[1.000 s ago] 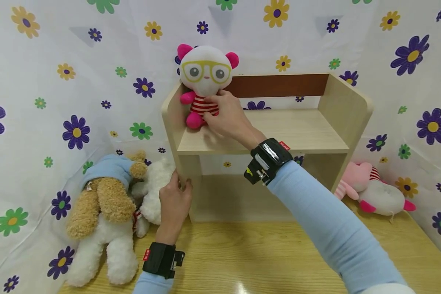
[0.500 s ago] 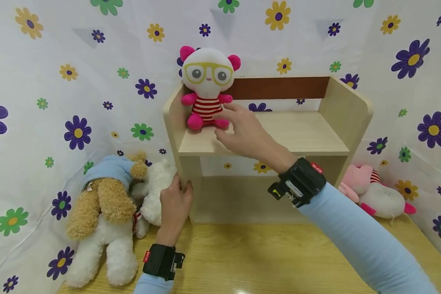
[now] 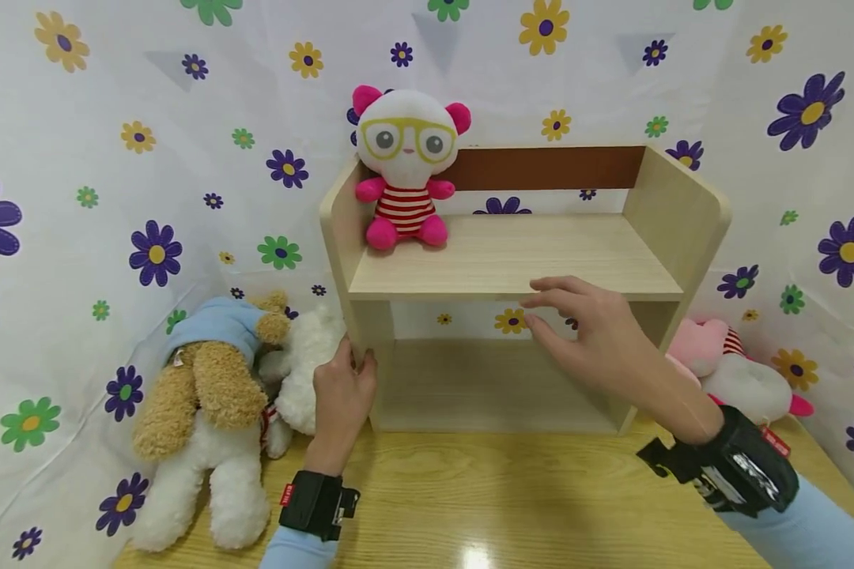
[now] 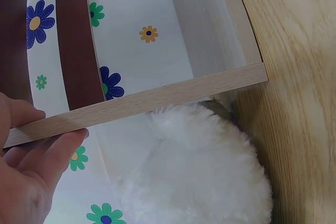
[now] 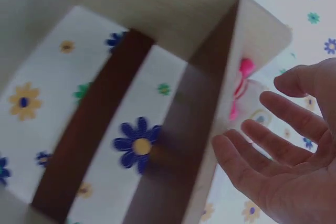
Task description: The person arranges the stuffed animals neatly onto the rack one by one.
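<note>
My left hand point(image 3: 341, 403) is gripping the shelf's point(image 3: 512, 261) left side panel at its front edge. My right hand point(image 3: 598, 340), fingers spread and holding nothing, is hovering before the shelf. The doll point(image 3: 407, 170) is sitting upright at 11 o'clock on the top board.

No legible text, nos. or signs. Red tags on left wristband point(image 3: 285, 494) and right wristband point(image 3: 773, 441): print too small to read.
</note>
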`<action>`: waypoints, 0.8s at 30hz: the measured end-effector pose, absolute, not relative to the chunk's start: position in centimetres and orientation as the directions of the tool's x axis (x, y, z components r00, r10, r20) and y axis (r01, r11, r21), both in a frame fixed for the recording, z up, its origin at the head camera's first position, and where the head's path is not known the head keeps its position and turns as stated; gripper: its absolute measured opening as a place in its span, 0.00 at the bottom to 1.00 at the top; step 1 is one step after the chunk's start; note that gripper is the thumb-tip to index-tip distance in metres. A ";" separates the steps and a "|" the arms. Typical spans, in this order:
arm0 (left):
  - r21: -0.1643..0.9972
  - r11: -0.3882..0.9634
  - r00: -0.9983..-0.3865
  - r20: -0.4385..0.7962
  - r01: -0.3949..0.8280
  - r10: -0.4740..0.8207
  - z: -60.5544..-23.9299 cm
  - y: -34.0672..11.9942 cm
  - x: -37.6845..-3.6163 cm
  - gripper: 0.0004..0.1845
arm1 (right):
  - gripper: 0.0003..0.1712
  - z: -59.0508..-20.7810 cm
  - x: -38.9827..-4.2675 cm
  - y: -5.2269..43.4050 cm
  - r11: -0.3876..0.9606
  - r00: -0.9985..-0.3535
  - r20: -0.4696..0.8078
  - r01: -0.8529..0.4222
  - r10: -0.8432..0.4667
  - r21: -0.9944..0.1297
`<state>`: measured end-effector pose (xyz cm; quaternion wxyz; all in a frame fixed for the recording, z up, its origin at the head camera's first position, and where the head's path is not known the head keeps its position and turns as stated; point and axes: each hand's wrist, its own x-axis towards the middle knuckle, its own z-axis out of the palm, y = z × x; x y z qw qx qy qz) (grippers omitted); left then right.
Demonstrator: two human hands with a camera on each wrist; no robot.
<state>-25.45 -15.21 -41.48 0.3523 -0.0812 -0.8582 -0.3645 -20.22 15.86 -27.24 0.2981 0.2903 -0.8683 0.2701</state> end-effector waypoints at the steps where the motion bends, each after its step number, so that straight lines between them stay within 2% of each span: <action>1: 0.570 0.721 -0.738 0.664 0.395 -0.121 -41.5 -15.2 -25.5 0.17 | 0.09 -27.8 -19.9 16.4 0.690 -0.639 0.690 -0.668 -0.340 -0.278; 6: 0.568 0.727 -0.738 0.663 0.385 -0.127 -41.7 -15.3 -25.6 0.16 | 0.12 -30.1 -18.3 18.6 0.712 -0.599 0.736 -0.663 -0.316 -0.234; 18: 0.563 0.728 -0.737 0.665 0.392 -0.117 -41.8 -15.3 -25.4 0.16 | 0.14 -34.2 -16.9 23.3 0.732 -0.664 0.684 -0.621 -0.303 -0.279; 24: 0.554 0.735 -0.742 0.662 0.391 -0.105 -41.9 -15.3 -25.4 0.16 | 0.12 -36.3 -17.0 27.9 0.816 -0.712 0.671 -0.504 -0.206 -0.284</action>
